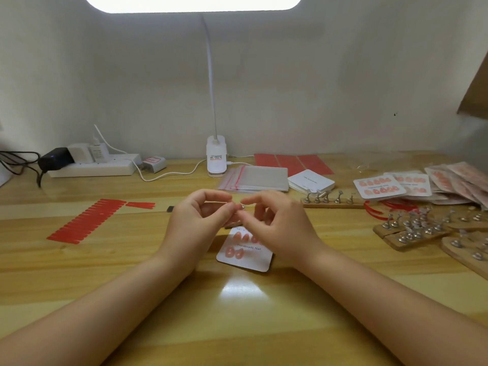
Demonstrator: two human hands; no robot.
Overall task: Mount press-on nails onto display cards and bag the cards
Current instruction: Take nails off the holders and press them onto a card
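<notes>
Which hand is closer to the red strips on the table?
The left hand. The sheet of red strips lies out to its left on the table, apart from it. The right hand is farther, on the other side of the left hand, above the nail card.

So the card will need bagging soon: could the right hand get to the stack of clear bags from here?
Probably yes: the bags lie just beyond the right hand with nothing between, though its fingers pinch a small piece now.
</notes>
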